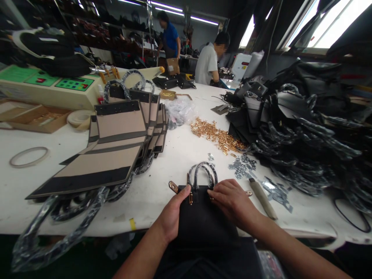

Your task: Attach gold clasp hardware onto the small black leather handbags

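Observation:
A black handbag [203,217] lies toward me at the table's near edge, its two wrapped handles [200,170] standing up. My left hand [172,215] grips its left side, thumb on the front by a gold-coloured fitting [190,198]. The fingers of my right hand [232,201] are closed at the bag's upper right, by the right handle base; a bit of gold metal shows under the fingertips, mostly hidden. A gold turn-lock plate [173,187] sticks out at the bag's upper left. Right of my right hand lies a flat tool with a wrapped grip [263,198].
Bag panels [119,128] are stacked on the left, black bag parts [302,128] piled on the right. Gold metal fittings [215,133] and grey metal plates [242,166] lie scattered between. A tape roll [80,119] is near a machine [72,91]. Two people [207,64] work behind.

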The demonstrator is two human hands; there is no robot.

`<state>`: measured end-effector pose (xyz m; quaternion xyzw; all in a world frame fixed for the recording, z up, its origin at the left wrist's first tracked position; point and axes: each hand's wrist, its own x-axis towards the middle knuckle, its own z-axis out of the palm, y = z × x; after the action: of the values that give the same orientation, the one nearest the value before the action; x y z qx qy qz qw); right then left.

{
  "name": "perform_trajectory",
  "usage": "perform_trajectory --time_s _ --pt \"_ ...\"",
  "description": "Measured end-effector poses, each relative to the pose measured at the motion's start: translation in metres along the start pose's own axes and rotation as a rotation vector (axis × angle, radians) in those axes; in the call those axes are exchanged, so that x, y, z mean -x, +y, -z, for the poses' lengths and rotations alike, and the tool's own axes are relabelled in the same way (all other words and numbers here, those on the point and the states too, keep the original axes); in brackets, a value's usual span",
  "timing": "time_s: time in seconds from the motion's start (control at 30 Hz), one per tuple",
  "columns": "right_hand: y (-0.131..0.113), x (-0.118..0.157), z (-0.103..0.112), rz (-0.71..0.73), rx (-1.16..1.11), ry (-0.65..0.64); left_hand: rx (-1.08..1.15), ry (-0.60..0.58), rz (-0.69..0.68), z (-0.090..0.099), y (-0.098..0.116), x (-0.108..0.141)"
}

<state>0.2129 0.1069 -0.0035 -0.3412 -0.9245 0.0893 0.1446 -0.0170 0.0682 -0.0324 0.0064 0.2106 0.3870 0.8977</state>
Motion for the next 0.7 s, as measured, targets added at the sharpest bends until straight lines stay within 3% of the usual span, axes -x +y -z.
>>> perform_trajectory --time_s 0.27,0.57,0.7 --pt "-0.0037 0.0006 -0.0085 -0.058 0.031 0.070 -0.024 0.069 -0.006 0.0011 0.0007 -0.0014" --pt "-0.0067 0.0020 0.0015 -0.022 0.049 -0.032 -0.016 0.072 -0.016 -0.0062 -0.0052 0.0010" --pt "-0.0046 0.0006 -0.0013 -0.034 0.049 -0.017 -0.036 0.092 -0.022 -0.0065 -0.0039 0.0007"
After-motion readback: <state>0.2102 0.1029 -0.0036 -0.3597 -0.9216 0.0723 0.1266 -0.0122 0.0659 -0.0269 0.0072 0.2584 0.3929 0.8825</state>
